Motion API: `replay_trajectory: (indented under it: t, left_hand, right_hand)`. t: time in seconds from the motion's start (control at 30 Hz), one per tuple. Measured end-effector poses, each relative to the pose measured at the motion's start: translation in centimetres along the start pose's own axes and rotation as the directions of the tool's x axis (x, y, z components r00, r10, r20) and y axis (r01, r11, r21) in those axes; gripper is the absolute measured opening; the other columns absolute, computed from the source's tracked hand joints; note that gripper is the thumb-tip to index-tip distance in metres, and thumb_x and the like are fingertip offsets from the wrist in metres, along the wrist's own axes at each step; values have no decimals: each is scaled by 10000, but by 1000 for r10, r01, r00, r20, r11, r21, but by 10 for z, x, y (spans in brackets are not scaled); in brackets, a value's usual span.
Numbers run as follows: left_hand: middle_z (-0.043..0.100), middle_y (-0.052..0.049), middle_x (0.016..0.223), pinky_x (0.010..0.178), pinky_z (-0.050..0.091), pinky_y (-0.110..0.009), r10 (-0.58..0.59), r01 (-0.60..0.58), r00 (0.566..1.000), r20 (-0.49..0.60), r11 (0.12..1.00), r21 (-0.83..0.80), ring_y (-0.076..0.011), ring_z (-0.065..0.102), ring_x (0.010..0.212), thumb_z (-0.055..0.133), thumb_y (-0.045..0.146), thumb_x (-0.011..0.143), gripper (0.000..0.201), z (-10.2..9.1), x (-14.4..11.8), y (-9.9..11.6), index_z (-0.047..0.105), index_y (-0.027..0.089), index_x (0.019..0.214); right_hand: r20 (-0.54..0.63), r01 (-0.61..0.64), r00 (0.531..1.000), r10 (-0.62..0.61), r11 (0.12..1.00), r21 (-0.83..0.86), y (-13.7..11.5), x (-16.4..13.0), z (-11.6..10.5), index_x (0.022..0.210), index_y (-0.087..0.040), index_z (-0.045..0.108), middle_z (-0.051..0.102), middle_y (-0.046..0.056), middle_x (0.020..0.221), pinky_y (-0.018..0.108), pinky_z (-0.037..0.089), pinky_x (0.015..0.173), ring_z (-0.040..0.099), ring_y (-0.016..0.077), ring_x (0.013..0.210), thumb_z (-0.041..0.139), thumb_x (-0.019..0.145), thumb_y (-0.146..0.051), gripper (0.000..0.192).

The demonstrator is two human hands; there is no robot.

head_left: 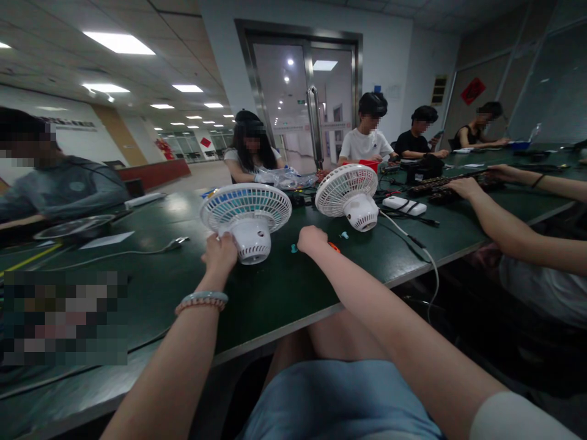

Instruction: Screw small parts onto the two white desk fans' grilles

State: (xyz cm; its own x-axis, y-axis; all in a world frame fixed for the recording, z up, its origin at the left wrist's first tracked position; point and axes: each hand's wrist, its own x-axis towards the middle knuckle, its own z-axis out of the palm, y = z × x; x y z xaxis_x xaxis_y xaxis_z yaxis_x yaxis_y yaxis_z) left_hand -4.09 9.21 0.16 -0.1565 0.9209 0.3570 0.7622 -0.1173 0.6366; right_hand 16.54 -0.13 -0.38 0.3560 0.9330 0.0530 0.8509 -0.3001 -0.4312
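1. Gripping the left fan (251,239) by its white motor housing, the left hand (221,253) had it on or just above the green table (270,299), couldn't tell which.
2. Right hand (313,238) was curled near a little teal piece (294,249); couldn't tell if it pinched anything.
3. Second fan (363,212) sat off right, orange thing (335,247) just beside the right wrist.

Readable text: none | wall lettering (68,124): too blurred | red diamond sign (472,91): character unclear

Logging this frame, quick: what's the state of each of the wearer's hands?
Left hand: holding the left white fan.
Right hand: curled beside a small teal piece; whether it holds anything cannot be told.
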Motion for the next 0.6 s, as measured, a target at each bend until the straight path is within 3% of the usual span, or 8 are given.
replay_trajectory:
  t: [0.17,0.33,0.6]
  left_hand:
    - [441,-215,1307,1021,238,-491,-16,16,1000,2,1000,-10,-345,385,1228,256,420,850,567,-1,-2,0,379,72,1280]
    - [448,-217,1300,1012,242,-500,-17,17,1000,-2,1000,-22,-344,390,1224,256,429,853,560,-2,-5,1,384,82,1273]
    - [462,-206,1289,1000,252,-494,-14,14,1000,13,1000,-12,-342,400,1212,247,437,850,554,-4,-7,2,386,98,1265]
  right_hand:
    - [38,23,999,-24,999,45,3,7,0,1054,-96,617,604,205,1065,360,499,733,588,289,993,613,718,-203,353]
    - [62,133,988,-139,987,87,0,8,0,980,-114,647,639,165,1001,279,489,710,624,237,913,618,708,-201,287]
    - [44,187,980,-193,977,105,-1,9,4,966,-159,651,640,120,1015,260,482,711,610,220,938,603,696,-207,279]
